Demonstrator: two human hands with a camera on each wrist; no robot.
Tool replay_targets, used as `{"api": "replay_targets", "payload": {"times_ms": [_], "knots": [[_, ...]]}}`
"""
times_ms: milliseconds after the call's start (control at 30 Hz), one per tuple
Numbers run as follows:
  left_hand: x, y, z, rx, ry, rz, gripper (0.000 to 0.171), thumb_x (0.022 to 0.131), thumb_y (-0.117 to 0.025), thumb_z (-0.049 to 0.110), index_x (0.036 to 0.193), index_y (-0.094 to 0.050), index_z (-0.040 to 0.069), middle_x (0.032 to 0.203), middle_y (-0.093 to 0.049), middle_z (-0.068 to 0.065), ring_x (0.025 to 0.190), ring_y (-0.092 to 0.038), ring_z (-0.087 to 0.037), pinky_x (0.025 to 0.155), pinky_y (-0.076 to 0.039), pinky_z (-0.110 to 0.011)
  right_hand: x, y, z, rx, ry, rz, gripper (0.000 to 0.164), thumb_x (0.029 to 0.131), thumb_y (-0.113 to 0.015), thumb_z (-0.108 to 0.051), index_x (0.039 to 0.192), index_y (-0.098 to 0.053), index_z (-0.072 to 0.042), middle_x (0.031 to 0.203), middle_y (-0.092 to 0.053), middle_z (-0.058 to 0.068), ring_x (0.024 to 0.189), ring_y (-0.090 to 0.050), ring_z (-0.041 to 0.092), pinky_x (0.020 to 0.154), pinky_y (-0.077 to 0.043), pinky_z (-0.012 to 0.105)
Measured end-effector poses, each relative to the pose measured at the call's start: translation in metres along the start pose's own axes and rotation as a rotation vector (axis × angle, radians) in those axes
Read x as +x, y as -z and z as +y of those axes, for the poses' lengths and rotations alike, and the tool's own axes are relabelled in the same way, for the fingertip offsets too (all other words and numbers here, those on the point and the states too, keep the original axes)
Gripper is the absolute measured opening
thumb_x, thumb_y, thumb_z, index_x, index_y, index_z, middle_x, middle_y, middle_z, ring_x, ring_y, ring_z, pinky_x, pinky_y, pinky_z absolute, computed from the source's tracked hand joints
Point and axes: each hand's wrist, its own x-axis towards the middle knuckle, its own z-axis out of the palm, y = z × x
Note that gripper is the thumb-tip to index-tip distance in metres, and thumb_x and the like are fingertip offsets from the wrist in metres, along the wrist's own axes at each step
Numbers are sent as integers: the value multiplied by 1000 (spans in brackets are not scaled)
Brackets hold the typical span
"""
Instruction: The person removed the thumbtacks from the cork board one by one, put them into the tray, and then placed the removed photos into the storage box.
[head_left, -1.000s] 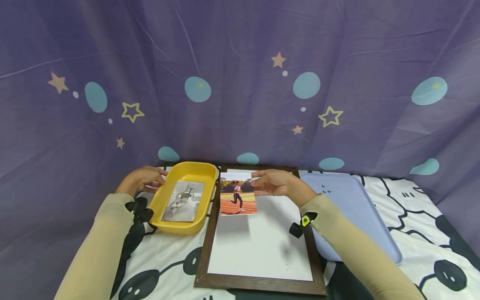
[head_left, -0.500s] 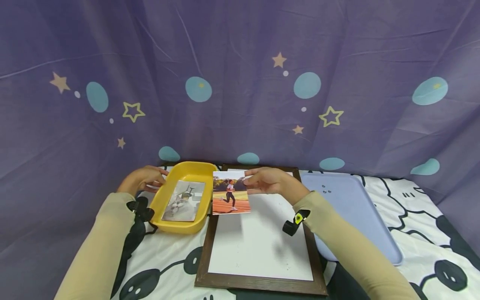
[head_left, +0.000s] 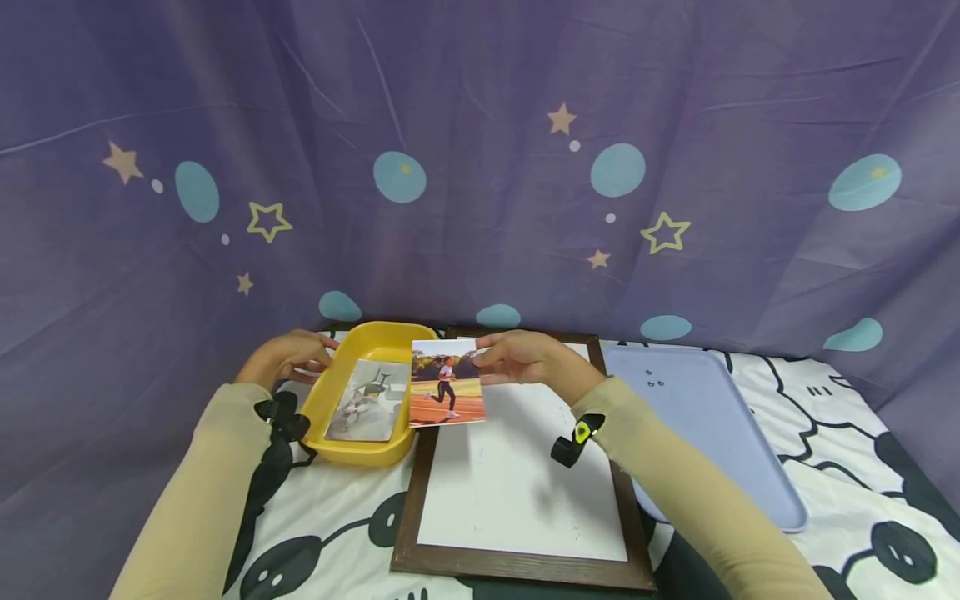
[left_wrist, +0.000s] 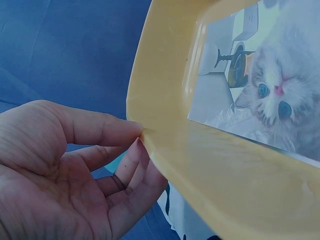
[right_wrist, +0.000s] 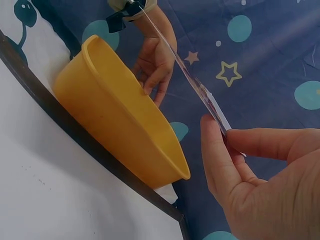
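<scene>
My right hand pinches a photo of a runner on a track by its right edge, thumb against fingers. In the right wrist view the photo shows nearly edge-on above the whiteboard, with a white edge along it. The photo overlaps the right side of a yellow plastic basin in the head view. My left hand pinches the basin's left rim between thumb and fingers; the left wrist view shows the thumb tip right at the rim. Inside the basin lies a photo of a white cat.
A brown-framed whiteboard lies right of the basin. Beyond it sits a pale blue tray with several small shiny pieces near its back. A patterned cloth covers the table, and a purple curtain hangs behind.
My right hand has moved left with the runner photo, from over the whiteboard to the basin's right edge. The left hand stays at the rim.
</scene>
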Motion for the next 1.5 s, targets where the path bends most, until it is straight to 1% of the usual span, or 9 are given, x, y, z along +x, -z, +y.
{"api": "replay_targets", "payload": {"times_ms": [167,300,367,533,667,767,967,1333,1500], "knots": [[-1,0,1,-4,2,3,61,96,-60,7,152,-39,-3,132,-57,-19,100,-66,-23,88,-61,-38,4,-5,-2,-1,-13,12,48,101,-48,7,145,-38,-6,125,-53,9,127,-51,25,78,-62,27],[-1,0,1,-8,3,4,61,96,-61,7,152,-38,-3,132,-57,-19,101,-66,-24,88,-61,-39,6,-8,-4,-8,-16,14,56,101,-49,7,153,-32,-5,134,-51,11,134,-48,27,94,-57,31],[0,0,1,-8,2,3,61,96,-61,7,152,-38,-3,132,-57,-19,101,-65,-24,88,-61,-38,8,-10,-5,-7,-19,13,56,101,-49,7,153,-32,-5,134,-51,12,134,-49,27,92,-57,31],[0,1,1,-3,-1,6,61,96,-61,8,152,-39,-2,130,-58,-18,98,-66,-22,86,-62,-37,11,-15,-6,-7,-20,18,51,100,-49,7,148,-36,-6,129,-52,12,127,-52,26,100,-53,35],[-1,0,1,-3,1,13,61,96,-62,7,152,-39,-2,130,-59,-19,98,-66,-23,85,-62,-37,14,-18,-7,-11,-6,7,56,100,-48,8,152,-31,-4,135,-50,14,136,-48,29,116,-38,42],[-1,0,2,-4,5,12,61,96,-61,7,152,-39,-3,132,-58,-19,100,-66,-24,86,-62,-38,15,-20,-8,-17,1,-7,58,100,-47,9,154,-30,-4,138,-51,15,138,-48,30,117,-37,43],[-1,0,3,-2,6,9,61,96,-61,8,153,-39,-2,133,-57,-19,100,-65,-23,85,-62,-37,16,-23,-11,-29,1,-3,56,100,-49,8,153,-34,-5,130,-55,12,124,-55,25,114,-41,41],[-1,-1,1,-7,6,9,61,97,-60,8,152,-38,-2,132,-58,-18,97,-66,-20,84,-62,-36,24,-28,-11,-13,-1,18,57,100,-49,8,154,-36,-4,129,-56,13,127,-54,27,113,-41,39],[-1,0,0,-14,5,3,61,96,-61,8,153,-39,-2,131,-58,-17,96,-66,-20,84,-62,-35,29,-31,-11,-26,6,23,44,99,-49,9,141,-44,-3,118,-58,11,119,-56,25,117,-39,40]]}}
